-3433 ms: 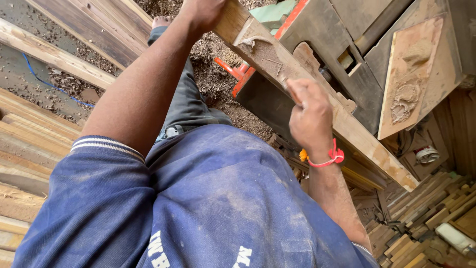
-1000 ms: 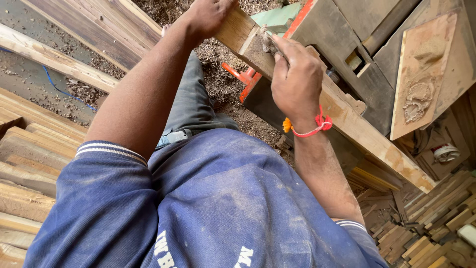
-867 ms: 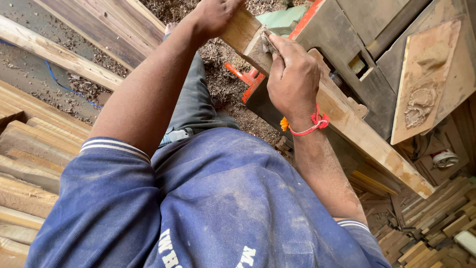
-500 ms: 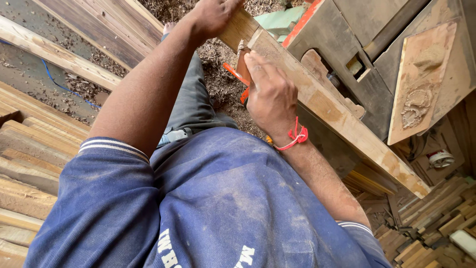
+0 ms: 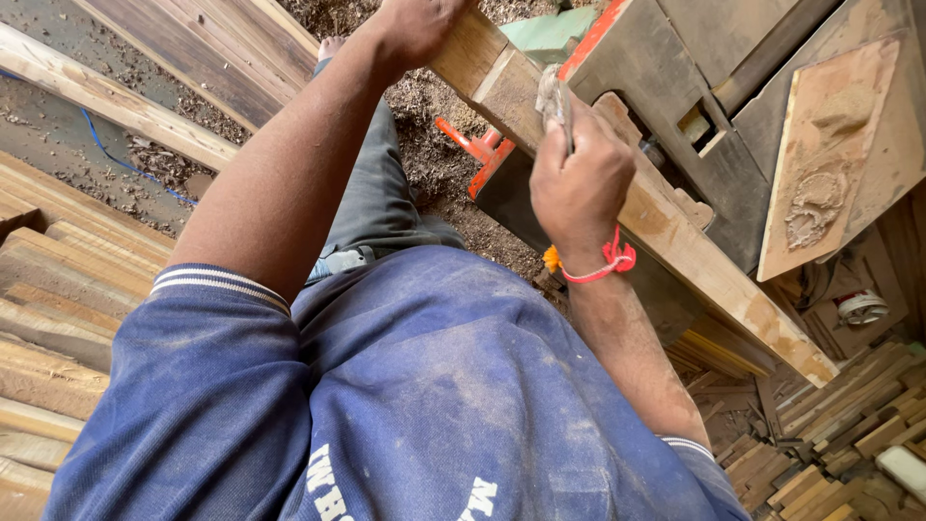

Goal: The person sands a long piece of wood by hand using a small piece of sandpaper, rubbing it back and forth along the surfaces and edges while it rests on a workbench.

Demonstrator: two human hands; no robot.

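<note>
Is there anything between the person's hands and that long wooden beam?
Nothing visible. The left hand grips the wooden beam directly at its upper end; the right hand holds a small flat tool against its face.

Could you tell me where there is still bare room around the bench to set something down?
The best free patch is the floor at upper left, between the pale plank and the stacked boards, though it is strewn with shavings. The wood offcuts crowd the lower right, and both hands occupy the long beam.
</note>
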